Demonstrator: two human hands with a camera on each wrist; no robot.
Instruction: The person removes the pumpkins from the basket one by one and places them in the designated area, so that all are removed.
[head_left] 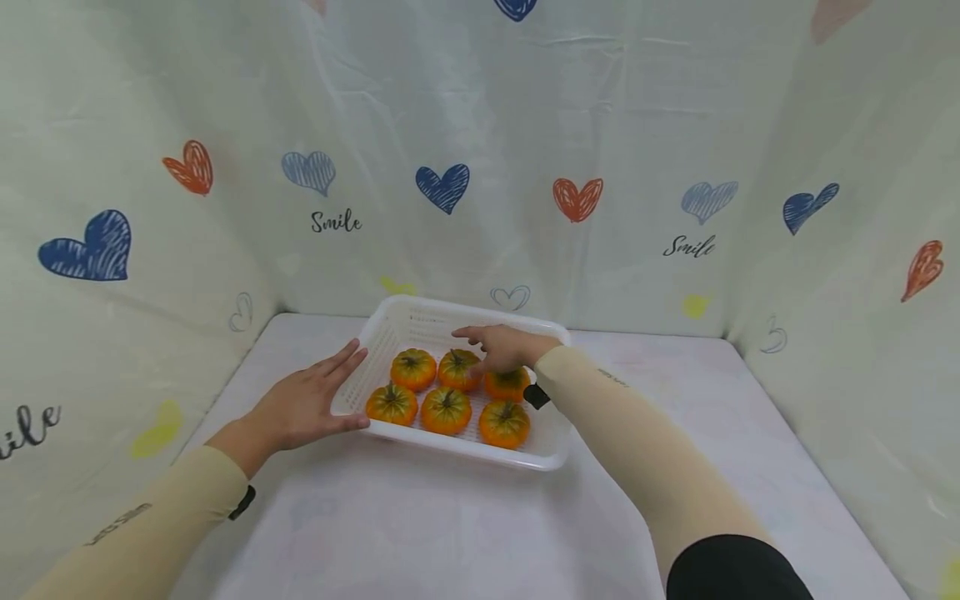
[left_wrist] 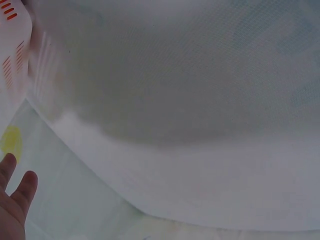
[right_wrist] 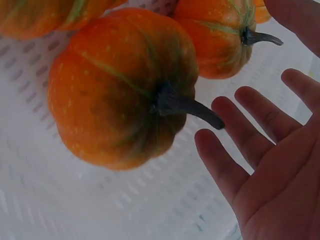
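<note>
Several small orange pumpkins with green-tinged tops sit in two rows in a white plastic basket. My right hand hovers over the back right part of the basket, fingers spread and holding nothing. Beneath it lies the back right pumpkin, partly hidden by the hand. In the right wrist view, the fingertips come close to the dark stem of a pumpkin. At the basket's left end is my left hand, its fingers extended along the rim and its thumb at the front left corner.
The basket stands toward the back of a white-covered table. A pale curtain printed with hearts and "Smile" encloses the back and both sides. In the left wrist view, the basket's slotted wall shows at the upper left.
</note>
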